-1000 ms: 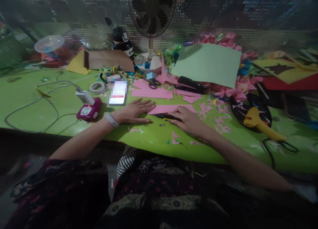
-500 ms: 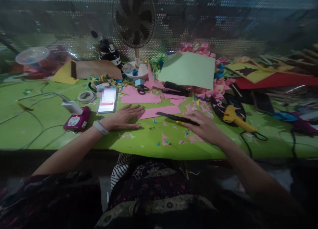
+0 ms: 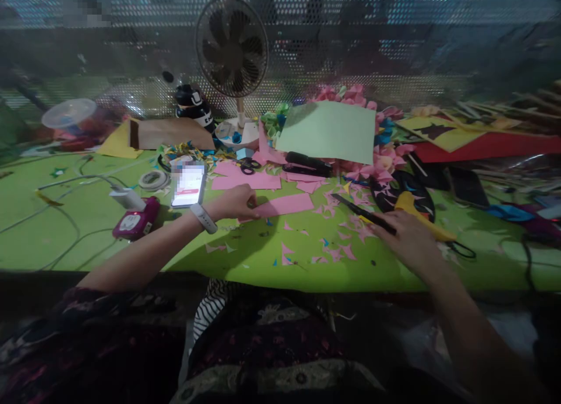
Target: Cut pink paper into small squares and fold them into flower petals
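Note:
My left hand (image 3: 233, 203) pinches the left end of a folded pink paper strip (image 3: 284, 205) and lifts it slightly off the green table (image 3: 65, 240). My right hand (image 3: 405, 235) is closed on a long black tool with a yellow handle (image 3: 363, 213), held low over the table to the right of the strip. Small pink paper offcuts (image 3: 337, 251) lie scattered between the two hands.
A lit phone (image 3: 188, 185), tape roll (image 3: 152, 179), magenta device (image 3: 134, 221) and charger with cables (image 3: 127, 198) sit left. Scissors (image 3: 249, 166), pink sheets (image 3: 245, 177), a black stapler (image 3: 309, 163), pale green sheet (image 3: 328, 132), fan (image 3: 232, 47), yellow glue gun (image 3: 418, 214) and paper flowers (image 3: 381, 164) crowd the back.
My right hand has carried the black tool to the right, away from the pink strip. My left hand went from lying flat to pinching and lifting the strip's end.

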A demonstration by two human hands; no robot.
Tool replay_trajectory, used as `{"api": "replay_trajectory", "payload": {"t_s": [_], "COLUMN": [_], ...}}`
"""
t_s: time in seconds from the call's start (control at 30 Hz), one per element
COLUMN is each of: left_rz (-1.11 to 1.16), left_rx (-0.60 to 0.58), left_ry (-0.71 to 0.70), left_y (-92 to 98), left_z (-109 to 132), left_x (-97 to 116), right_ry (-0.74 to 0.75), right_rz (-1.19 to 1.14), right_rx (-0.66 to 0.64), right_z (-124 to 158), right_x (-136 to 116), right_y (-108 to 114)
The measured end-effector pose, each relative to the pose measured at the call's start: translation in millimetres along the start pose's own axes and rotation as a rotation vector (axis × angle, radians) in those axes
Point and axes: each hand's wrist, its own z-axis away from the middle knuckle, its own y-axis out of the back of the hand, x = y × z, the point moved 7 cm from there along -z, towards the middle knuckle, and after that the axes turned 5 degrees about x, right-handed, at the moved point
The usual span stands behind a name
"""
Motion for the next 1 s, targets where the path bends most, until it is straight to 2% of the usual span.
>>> {"api": "replay_trajectory", "payload": {"t_s": [0.13,0.33,0.43,0.57,0.7,0.8,0.87,0.93,1.0], "left_rz": [-0.092,-0.003,-0.029,0.026,0.132,0.115,0.066,-0.011,-0.132], "left_rx": [0.006,0.002,0.0,-0.088,-0.143,-0.066,-0.049,-0.028,0.035], "left_ry": [0.024,0.008,0.009,0.085,0.072,0.138,0.196,0.24,0.244], "left_y": [-0.2,-2.4,2.1,12.9,37.1,60.0,66.5,67.7,67.6], "left_z": [1,-1,-3,-3,-4,-9,-12,-14,-15], "left_x": [5,4,-3,-28,-58,-88,-105,-114,-112], "right_ry": [0.024,0.05,0.067,0.099,0.158,0.244,0.3,0.334,0.347], "right_rz": [0.028,0.103,0.11,0.037,-0.031,-0.049,-0.062,-0.055,-0.018], "right_rx": [-0.001,0.009,0.018,0.005,-0.036,-0.093,-0.112,-0.131,-0.165], "right_z": [1,-2,-5,-16,-34,-50,-62,-75,-89], "right_x": [-3,-12,-16,-23,-40,-61,-76,-87,-95], "right_y": [3,8,8,9,11,13,13,11,4]}}
